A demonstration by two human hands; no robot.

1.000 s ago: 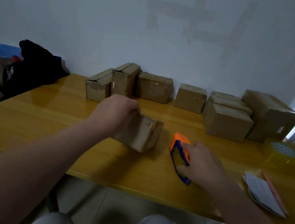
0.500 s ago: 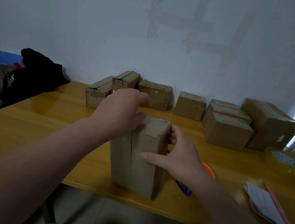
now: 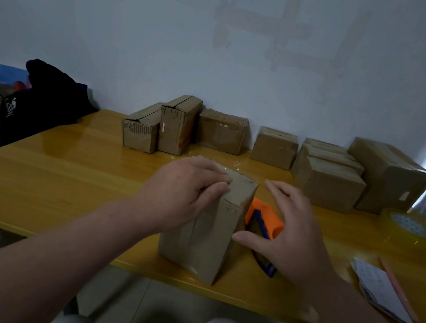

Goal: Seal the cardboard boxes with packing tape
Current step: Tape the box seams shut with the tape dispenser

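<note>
A tall cardboard box (image 3: pixel 208 243) stands upright near the front edge of the yellow table (image 3: pixel 60 180). My left hand (image 3: pixel 182 193) grips its top left edge, fingers curled over the top. To the right of the box, my right hand (image 3: pixel 285 231) is spread with straight fingers, and its thumb touches the box's right side. Behind that hand lies an orange and blue tape dispenser (image 3: pixel 261 221), partly hidden. A roll of clear packing tape (image 3: pixel 405 228) sits at the far right.
Several cardboard boxes (image 3: pixel 274 146) line the wall at the back of the table. A black bag (image 3: pixel 40 99) lies at the back left. A stack of paper cards (image 3: pixel 379 290) and a pink pencil (image 3: pixel 397 288) rest at the right front.
My right hand has come off the box's front and spread open beside it, uncovering the orange dispenser. The box stays upright under my left hand.
</note>
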